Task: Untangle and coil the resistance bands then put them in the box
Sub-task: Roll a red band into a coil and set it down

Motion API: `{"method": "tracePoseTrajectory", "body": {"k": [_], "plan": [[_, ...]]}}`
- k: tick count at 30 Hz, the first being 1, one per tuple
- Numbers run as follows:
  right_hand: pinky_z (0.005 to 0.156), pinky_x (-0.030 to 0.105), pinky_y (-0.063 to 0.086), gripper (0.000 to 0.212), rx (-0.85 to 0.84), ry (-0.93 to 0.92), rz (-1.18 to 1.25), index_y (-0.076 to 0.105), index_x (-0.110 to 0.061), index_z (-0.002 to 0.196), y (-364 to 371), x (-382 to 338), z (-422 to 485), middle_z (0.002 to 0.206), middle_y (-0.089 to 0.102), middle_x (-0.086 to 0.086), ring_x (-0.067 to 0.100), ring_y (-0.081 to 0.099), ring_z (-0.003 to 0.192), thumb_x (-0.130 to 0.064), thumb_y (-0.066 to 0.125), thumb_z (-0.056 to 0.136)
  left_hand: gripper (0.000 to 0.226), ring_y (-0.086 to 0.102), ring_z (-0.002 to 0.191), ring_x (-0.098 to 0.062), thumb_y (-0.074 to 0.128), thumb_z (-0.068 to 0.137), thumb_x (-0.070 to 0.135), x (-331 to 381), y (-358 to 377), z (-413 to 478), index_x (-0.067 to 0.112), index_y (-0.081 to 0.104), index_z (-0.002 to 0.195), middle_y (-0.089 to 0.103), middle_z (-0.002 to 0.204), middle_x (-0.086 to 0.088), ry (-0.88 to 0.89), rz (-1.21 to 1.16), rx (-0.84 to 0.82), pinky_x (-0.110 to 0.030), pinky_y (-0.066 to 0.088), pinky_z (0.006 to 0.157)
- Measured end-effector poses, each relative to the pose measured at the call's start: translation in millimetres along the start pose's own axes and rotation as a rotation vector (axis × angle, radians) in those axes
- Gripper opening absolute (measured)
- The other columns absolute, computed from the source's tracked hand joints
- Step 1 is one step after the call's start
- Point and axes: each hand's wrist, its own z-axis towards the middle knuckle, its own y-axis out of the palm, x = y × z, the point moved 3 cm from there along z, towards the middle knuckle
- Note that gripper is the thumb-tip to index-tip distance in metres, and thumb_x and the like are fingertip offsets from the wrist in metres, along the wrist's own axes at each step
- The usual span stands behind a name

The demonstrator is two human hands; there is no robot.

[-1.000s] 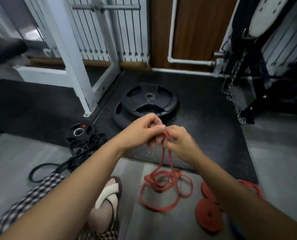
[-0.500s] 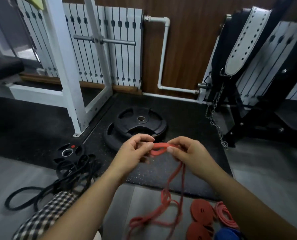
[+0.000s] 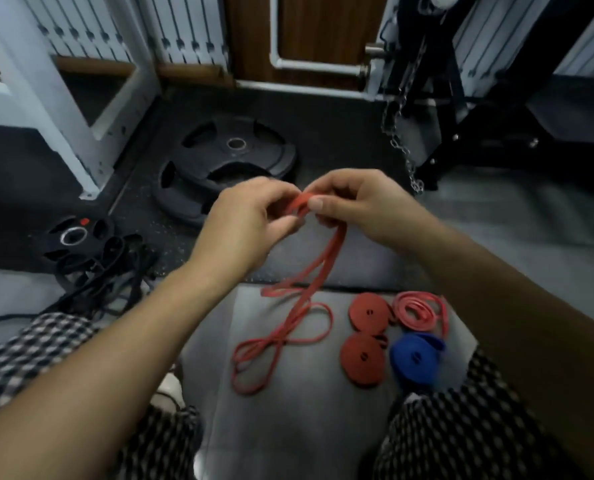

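Closest to the person, between the knees of their black-and-white checked trousers, the slack of the thin red rubber resistance band lies on the grey floor in a crossed figure-of-eight. That crossing is the main risk. If winding starts before the loops are pulled apart, the twist may be rolled into the coil or tighten into a knot.

Just to the right of it lie two flat red wound coils, a blue wound coil and a loosely looped pink-red band. The trailing slack runs near them, so a quick upward pull could drag it across them and loosen the pink-red one, which looks barely held together.

Above the floor, the left hand and the right hand meet at the band's top end, both with fingers curled and pinching it. The start of a roll looks to sit between them. Rubber this thin is springy, and a slackened pinch would probably let the first turns spring open.

Further left, a heap of tangled black bands lies against a small black weight plate, well apart from the red band and not yet sorted. Beyond are two large black weight plates on dark speckled matting. No box is in view, so reaching for it one-handed could cost the grip on the coil.
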Motion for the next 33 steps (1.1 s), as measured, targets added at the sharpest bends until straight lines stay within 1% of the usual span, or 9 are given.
{"method": "tracePoseTrajectory", "body": {"k": [3, 6, 9, 12, 15, 18, 24, 31, 33], "plan": [[0.061, 0.009, 0.045, 0.012, -0.013, 0.014, 0.038, 0.065, -0.015, 0.090, -8, 6, -14, 0.069, 0.060, -0.008, -0.005, 0.055, 0.059, -0.005, 0.059, 0.087, 0.018, 0.066, 0.073, -0.020, 0.074, 0.072, 0.006, 5, 15, 1, 0.020, 0.071, 0.085, 0.070, 0.077, -0.006, -0.183, -0.284, -0.114, -0.030, 0.050, 0.072], [0.067, 0.011, 0.047, 0.012, -0.005, 0.009, 0.076, 0.065, -0.013, 0.092, -13, 10, -18, 0.077, 0.063, -0.002, -0.003, 0.058, 0.068, -0.005, 0.059, 0.087, 0.019, 0.060, 0.069, -0.011, 0.074, 0.072, 0.008, 5, 20, 4, 0.024, 0.072, 0.080, 0.072, 0.077, -0.008, -0.296, -0.502, -0.195, -0.015, 0.045, 0.059], [0.068, 0.013, 0.048, 0.013, 0.013, -0.005, 0.137, 0.065, -0.011, 0.095, -14, 8, -17, 0.080, 0.064, 0.001, 0.000, 0.060, 0.070, -0.004, 0.057, 0.088, 0.019, 0.057, 0.073, -0.015, 0.075, 0.065, 0.015, 8, 17, 5, 0.027, 0.073, 0.079, 0.071, 0.080, -0.011, -0.350, -0.646, -0.191, -0.018, 0.042, 0.062], [0.067, 0.013, 0.048, 0.013, 0.021, -0.024, 0.215, 0.063, -0.007, 0.098, -9, 5, -12, 0.080, 0.063, 0.001, 0.000, 0.060, 0.069, -0.002, 0.054, 0.089, 0.019, 0.063, 0.072, -0.011, 0.072, 0.059, 0.021, 10, 12, 4, 0.027, 0.074, 0.077, 0.073, 0.076, -0.001, -0.376, -0.718, -0.210, -0.022, 0.044, 0.069], [0.066, 0.012, 0.048, 0.014, 0.030, -0.044, 0.287, 0.061, -0.008, 0.096, 3, -1, -5, 0.079, 0.062, 0.001, -0.001, 0.059, 0.066, 0.001, 0.054, 0.088, 0.016, 0.064, 0.068, -0.011, 0.072, 0.063, 0.012, 2, 3, 4, 0.019, 0.073, 0.079, 0.072, 0.072, -0.001, -0.400, -0.747, -0.194, -0.029, 0.046, 0.077], [0.066, 0.016, 0.050, 0.016, 0.059, -0.042, 0.339, 0.056, -0.014, 0.092, 15, -2, 3, 0.076, 0.060, 0.003, 0.005, 0.059, 0.065, 0.001, 0.057, 0.086, 0.014, 0.065, 0.066, -0.013, 0.071, 0.069, 0.003, -6, -10, 2, 0.011, 0.071, 0.080, 0.071, 0.069, -0.005, -0.402, -0.742, -0.164, -0.025, 0.051, 0.073], [0.063, 0.013, 0.048, 0.013, 0.098, -0.076, 0.289, 0.064, -0.017, 0.085, 27, -9, 11, 0.070, 0.064, -0.005, 0.001, 0.060, 0.065, -0.005, 0.064, 0.082, 0.017, 0.069, 0.078, -0.021, 0.066, 0.076, -0.004, -18, -30, -3, 0.007, 0.070, 0.088, 0.072, 0.082, -0.014, -0.381, -0.764, -0.076, -0.026, 0.055, 0.077], [0.064, 0.020, 0.051, 0.017, 0.160, -0.104, 0.012, 0.064, -0.037, 0.084, 30, -9, 14, 0.078, 0.065, -0.007, 0.002, 0.058, 0.065, -0.020, 0.065, 0.083, 0.014, 0.067, 0.071, -0.011, 0.062, 0.081, -0.004, -20, -35, -3, 0.006, 0.067, 0.090, 0.071, 0.074, -0.005, -0.319, -0.751, -0.058, -0.016, 0.050, 0.066], [0.066, 0.013, 0.047, 0.018, 0.176, -0.141, -0.045, 0.063, -0.037, 0.087, 29, -9, 13, 0.082, 0.062, -0.011, 0.001, 0.059, 0.073, -0.020, 0.064, 0.084, 0.014, 0.066, 0.072, -0.012, 0.061, 0.082, -0.003, -19, -34, -1, 0.007, 0.067, 0.090, 0.070, 0.075, -0.006, -0.305, -0.752, -0.060, -0.017, 0.051, 0.066]]}}
